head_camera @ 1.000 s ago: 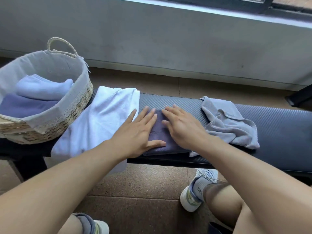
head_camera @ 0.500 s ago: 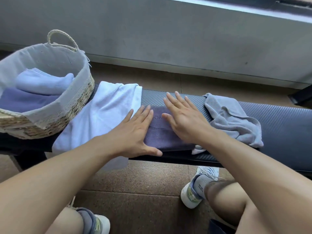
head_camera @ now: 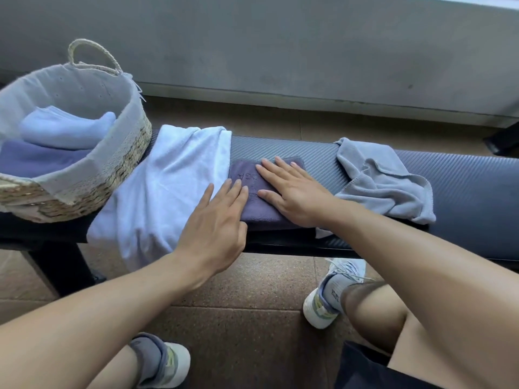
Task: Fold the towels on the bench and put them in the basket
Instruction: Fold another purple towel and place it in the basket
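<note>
A folded dark purple towel (head_camera: pixel 247 175) lies flat on the black padded bench (head_camera: pixel 463 186). My left hand (head_camera: pixel 216 223) presses on the towel's left edge with straight fingers. My right hand (head_camera: pixel 295 192) lies flat on the right half, fingers spread. A white towel (head_camera: pixel 168 186) is draped over the bench just left of it, hanging off the front edge. A crumpled grey towel (head_camera: pixel 384 181) sits to the right. The woven basket (head_camera: pixel 123 164) with a grey liner stands at the bench's left end and holds a light blue towel (head_camera: pixel 67 130) on a purple towel (head_camera: pixel 36 161).
A grey wall (head_camera: pixel 280 51) runs behind the bench, with a strip of tiled floor (head_camera: pixel 280 119) between them. My knees and sneakers (head_camera: pixel 328 301) are in front of the bench on the brown floor. A dark object (head_camera: pixel 502 141) sits at the far right edge.
Both hands slid along the purple towel, smoothing it: the right hand went forward and then came back toward me, and the left hand shifted to the towel's left edge. The view drifted slightly.
</note>
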A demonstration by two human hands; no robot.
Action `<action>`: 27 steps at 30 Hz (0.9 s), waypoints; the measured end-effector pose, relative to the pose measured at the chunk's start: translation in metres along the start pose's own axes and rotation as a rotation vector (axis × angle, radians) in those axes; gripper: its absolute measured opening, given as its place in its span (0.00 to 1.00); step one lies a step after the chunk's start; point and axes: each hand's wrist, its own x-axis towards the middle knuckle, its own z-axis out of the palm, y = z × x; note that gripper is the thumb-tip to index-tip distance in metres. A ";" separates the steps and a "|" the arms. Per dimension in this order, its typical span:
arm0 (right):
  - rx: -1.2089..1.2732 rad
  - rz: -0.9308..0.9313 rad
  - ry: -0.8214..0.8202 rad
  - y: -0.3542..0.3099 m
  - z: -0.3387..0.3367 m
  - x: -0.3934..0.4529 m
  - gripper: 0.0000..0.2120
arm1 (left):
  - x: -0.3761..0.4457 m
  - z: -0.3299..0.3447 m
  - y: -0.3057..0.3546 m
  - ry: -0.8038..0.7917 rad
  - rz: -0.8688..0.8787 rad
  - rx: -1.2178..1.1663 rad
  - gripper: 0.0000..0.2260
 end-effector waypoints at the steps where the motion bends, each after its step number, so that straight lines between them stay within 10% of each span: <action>1: -0.016 -0.004 0.018 0.001 0.001 -0.001 0.31 | -0.001 0.003 0.001 -0.003 0.015 0.034 0.33; 15: 0.019 0.073 0.187 -0.012 -0.020 0.005 0.28 | 0.021 -0.015 0.001 0.212 -0.011 -0.189 0.27; 27: -0.008 0.224 0.157 -0.012 0.012 0.011 0.29 | 0.050 0.004 -0.010 -0.183 0.027 0.057 0.34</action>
